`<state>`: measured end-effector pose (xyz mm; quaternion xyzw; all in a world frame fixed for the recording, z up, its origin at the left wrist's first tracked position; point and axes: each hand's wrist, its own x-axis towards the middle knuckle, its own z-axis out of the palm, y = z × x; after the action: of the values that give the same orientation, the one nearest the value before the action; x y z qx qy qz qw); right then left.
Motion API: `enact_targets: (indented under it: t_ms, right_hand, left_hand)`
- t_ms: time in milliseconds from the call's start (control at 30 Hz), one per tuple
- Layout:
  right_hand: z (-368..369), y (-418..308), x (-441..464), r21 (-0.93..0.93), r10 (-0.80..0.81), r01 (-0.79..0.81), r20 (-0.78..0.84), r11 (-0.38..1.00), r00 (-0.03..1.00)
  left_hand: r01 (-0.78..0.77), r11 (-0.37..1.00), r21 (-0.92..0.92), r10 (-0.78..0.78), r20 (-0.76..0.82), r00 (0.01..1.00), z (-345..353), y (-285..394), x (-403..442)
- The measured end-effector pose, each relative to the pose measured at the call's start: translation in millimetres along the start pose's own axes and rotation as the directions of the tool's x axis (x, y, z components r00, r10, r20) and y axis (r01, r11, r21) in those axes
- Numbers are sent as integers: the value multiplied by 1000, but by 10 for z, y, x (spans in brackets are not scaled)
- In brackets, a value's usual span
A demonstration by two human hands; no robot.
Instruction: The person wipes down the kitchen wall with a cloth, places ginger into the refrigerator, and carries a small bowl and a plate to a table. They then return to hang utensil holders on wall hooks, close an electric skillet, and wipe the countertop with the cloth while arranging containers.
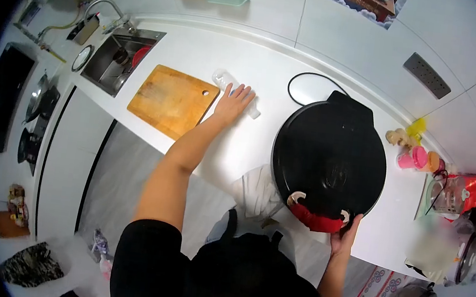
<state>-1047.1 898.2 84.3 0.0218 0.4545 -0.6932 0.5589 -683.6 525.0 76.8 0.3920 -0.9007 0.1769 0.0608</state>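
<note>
A clear plastic bottle [221,77] lies on its side on the white counter. My left hand [234,104] reaches across its middle from above, fingers curved over it and hiding part of it. Beside that hand is a wooden cutting board [169,100] with a small hole near one corner. A large round black electric griddle [332,154] with its lid down stands at the counter's front edge. My right hand [346,236] holds the griddle's front rim by the right end of its red handle [315,218]; the fingers underneath are partly hidden.
A sink [112,56] with a faucet is at the left. The griddle's black cord [300,78] loops behind it. Pink-lidded jars [412,158], ginger [398,137] and a glass container [449,195] stand at the right. A white cloth [256,192] hangs by the front edge.
</note>
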Motion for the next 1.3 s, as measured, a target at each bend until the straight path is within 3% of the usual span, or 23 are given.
enact_targets:
  t_ms: [67, 167, 233, 333, 400, 433, 567, 633, 733, 967, 1067, 1100, 1167, 1233, 1267, 1300]
  right_hand:
    - [35, -28, 73, 7, -9, 10, -35, 1000, 999]
    - [163, -73, 112, -20, 14, -15, -69, 1000, 998]
    - [159, -47, 240, -50, 29, -33, -77, 998, 997]
    - [888, 36, 346, -156, -26, 8, -114, 988, 993]
    - [1206, 111, 461, -321, 56, -92, -121, 943, 991]
    - [1408, 212, 522, -366, 18, -51, -92, 929, 996]
    - [2193, 628, 630, -235, -22, 6, -63, 972, 998]
    - [2422, 817, 707, -207, -52, 44, -38, 977, 998]
    - [2488, 1189, 1105, -274, -56, 41, -48, 961, 997]
    - [2837, 1421, 1096, -328, 42, -47, -21, 943, 999]
    - [2646, 1503, 1299, -460, -28, 67, 91, 885, 995]
    - [2566, 1410, 1182, -724, -178, 244, 168, 645, 969]
    - [2181, 1531, 923, -674, -517, 649, 437, 354, 736]
    - [1721, 1521, 415, -749, -404, 660, 623, -60, 670]
    - [1494, 1585, 188, -700, -309, 654, 713, -286, 629]
    - [1320, 1657, 39, -606, -193, 627, 777, -490, 600]
  left_hand:
    - [3, 999, -50, 4, 124, 992, 147, -80, 158]
    - [22, 991, -132, -12, 79, 997, 127, -167, 310]
    - [51, 986, -161, -62, -62, 996, -307, -279, 337]
    - [151, 967, -206, -196, -220, 956, -827, -492, 239]
    - [214, 942, -259, -289, -299, 910, -903, -705, 54]
    - [285, 932, -224, -340, -264, 903, -1117, -698, -76]
    - [269, 943, -198, -324, -352, 878, -1007, -994, -686]
    - [376, 920, -109, -391, -280, 877, -985, -1054, -951]
    - [399, 911, -102, -411, -274, 870, -919, -1209, -1244]
    - [469, 883, 6, -458, -204, 865, -649, -1414, -1527]
    - [478, 874, 82, -465, -140, 874, -423, -1447, -1482]
    - [471, 875, 116, -459, -112, 881, -339, -1485, -1475]
    - [474, 845, 245, -492, 11, 871, -215, -1543, -1414]
    - [412, 850, 329, -445, 31, 895, -35, -1611, -1423]
    - [376, 851, 367, -422, 52, 905, 20, -1622, -1435]
    - [424, 877, 224, -455, 108, 884, -115, -1496, -1357]
